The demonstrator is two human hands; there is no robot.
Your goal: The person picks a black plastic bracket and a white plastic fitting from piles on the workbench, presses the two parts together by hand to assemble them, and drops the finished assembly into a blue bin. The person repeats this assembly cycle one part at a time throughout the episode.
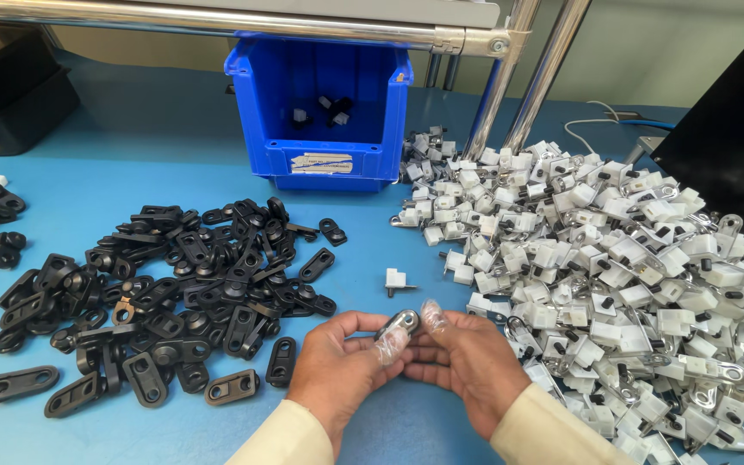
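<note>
1. There is a single view, from a camera worn on the person's head; no second view shares the scene.
2. It looks forward and down at a steep slant across the blue table [174, 164], which fills most of the picture.
3. It sits close: the left hand [342, 357] and right hand [471, 357] enter from the bottom edge, near centre, cut off at the sleeves.
4. The far end of the view reaches the blue bin [320, 164] and the metal frame tubes [510, 95] above it.
5. Parts heaps run off the left and right edges.
</note>
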